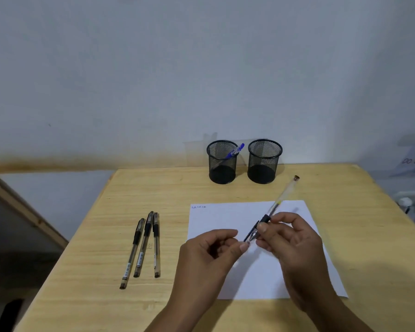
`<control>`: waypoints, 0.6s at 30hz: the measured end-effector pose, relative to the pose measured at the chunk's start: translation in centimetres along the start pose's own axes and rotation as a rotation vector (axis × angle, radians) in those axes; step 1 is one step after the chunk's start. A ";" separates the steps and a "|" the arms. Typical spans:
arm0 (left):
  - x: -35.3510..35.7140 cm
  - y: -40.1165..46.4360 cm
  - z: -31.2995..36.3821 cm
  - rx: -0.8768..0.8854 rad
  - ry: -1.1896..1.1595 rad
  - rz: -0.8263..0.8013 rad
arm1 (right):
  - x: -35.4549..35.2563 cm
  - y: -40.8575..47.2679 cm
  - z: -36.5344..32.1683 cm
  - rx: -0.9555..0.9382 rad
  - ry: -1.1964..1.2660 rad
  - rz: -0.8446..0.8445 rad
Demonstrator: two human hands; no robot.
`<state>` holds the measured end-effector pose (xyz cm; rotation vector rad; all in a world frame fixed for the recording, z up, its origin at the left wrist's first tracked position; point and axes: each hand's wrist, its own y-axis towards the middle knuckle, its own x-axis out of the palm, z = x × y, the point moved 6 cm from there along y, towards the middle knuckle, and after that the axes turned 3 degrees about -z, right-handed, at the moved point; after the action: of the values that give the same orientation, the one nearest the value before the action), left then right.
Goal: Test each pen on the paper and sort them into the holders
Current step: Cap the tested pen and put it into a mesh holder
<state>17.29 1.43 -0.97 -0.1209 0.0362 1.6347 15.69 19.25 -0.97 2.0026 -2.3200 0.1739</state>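
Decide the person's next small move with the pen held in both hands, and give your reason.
Probably pull the cap clear with the left hand, then lower the tip to the paper. The right hand grips the pen above the sheet, the left pinches its capped end, and only one small blue scribble shows so far.

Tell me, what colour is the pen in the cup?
Blue: the pen stands in the left mesh holder, seen in the head view.

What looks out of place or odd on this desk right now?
Nothing stands out. Three capped pens lie side by side left of the paper, one blue pen leans in the left holder, and the right holder looks empty.
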 end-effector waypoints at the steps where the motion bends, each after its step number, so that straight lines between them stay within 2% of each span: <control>1: -0.4 0.7 0.1 0.003 0.030 0.012 | 0.1 0.7 -0.3 -0.005 -0.033 -0.002; 5: -2.5 4.9 0.7 0.004 0.090 0.064 | 0.5 4.7 -2.2 -0.026 -0.235 -0.028; 9: -3.8 10.6 1.1 0.036 0.171 0.118 | 0.9 9.7 -5.9 -0.163 -0.507 -0.003; 13: -3.5 15.7 1.5 0.077 0.288 0.149 | 2.9 13.8 -9.3 -0.294 -0.827 -0.058; 18: -2.5 20.3 0.6 0.086 0.428 0.175 | 5.9 17.1 -9.8 -0.365 -1.084 -0.103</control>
<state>-2.86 -2.40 -1.09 -0.4088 0.4550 1.7527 -2.24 17.17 8.84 2.2708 -2.3591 -1.5661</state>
